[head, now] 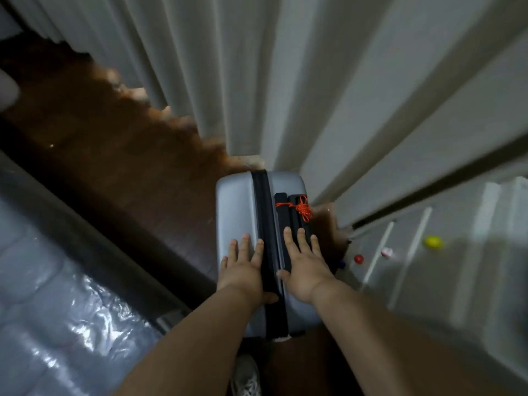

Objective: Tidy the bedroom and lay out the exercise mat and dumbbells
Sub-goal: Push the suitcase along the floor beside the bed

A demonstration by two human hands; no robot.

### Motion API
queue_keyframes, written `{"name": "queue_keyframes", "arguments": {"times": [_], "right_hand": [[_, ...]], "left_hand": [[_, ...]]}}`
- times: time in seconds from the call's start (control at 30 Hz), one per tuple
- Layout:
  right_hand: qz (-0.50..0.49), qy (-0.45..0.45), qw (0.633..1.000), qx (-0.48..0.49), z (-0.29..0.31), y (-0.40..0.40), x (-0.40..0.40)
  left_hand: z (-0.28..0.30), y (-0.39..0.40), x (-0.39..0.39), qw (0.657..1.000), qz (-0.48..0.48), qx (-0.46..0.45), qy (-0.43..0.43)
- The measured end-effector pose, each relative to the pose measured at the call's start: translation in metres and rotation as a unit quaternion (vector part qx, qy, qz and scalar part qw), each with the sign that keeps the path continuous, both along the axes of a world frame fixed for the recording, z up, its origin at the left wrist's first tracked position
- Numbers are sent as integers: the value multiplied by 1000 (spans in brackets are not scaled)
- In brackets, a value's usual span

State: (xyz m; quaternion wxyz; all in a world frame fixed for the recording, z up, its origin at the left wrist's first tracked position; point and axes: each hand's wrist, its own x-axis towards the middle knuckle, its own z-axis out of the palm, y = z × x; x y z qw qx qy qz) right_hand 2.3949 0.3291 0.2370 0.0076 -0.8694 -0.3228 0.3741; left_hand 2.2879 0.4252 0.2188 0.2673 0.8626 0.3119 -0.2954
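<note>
Standing upright on the dark wooden floor, a light blue suitcase sits close against the pale curtain on its far side. Both hands lie flat on its top with fingers spread: the left hand left of the black zipper band, the right hand just right of it, near the orange knotted cord on the handle.

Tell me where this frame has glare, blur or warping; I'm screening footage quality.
Head view: dim overall; glare on the plastic-wrapped surface at lower left; curtain folds fan out from wide-angle distortion; small coloured objects at right are blurred; suitcase and both hands reasonably sharp.
</note>
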Motion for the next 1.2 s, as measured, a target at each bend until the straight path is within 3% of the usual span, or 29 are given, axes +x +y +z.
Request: {"name": "queue_keyframes", "arguments": {"times": [0.57, 0.93, 1.2], "right_hand": [[235, 25, 971, 26, -3, 349, 52], [352, 33, 935, 30, -7, 547, 0], [394, 3, 919, 31, -6, 702, -59]], "left_hand": [[19, 291, 23, 971, 232, -5, 54], [13, 457, -34, 935, 349, -13, 66], [9, 606, -96, 929, 367, -3, 39]]}}
